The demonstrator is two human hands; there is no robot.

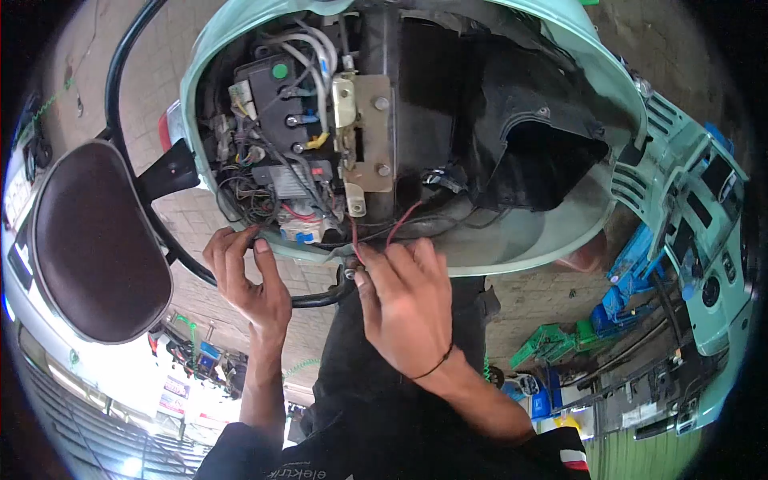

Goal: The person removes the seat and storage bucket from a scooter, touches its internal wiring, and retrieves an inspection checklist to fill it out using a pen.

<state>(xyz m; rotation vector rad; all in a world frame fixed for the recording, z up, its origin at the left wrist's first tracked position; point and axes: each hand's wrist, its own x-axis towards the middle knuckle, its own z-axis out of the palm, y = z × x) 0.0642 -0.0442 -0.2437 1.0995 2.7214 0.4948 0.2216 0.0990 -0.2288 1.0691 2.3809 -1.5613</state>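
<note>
If your pinching right hand (410, 300) overpulls the red wire (355, 233), it may detach. Your left hand (256, 290) curls half-open, hold unclear.

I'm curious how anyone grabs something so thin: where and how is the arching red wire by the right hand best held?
Probably by the upper part of the arch of the red wire, beyond the right hand. Come from the open top, pinching across the wire: it is thin, and that part curves out past the fingers, uncovered.

Blk tee w/ "elektrik" lettering (298, 474)
</note>
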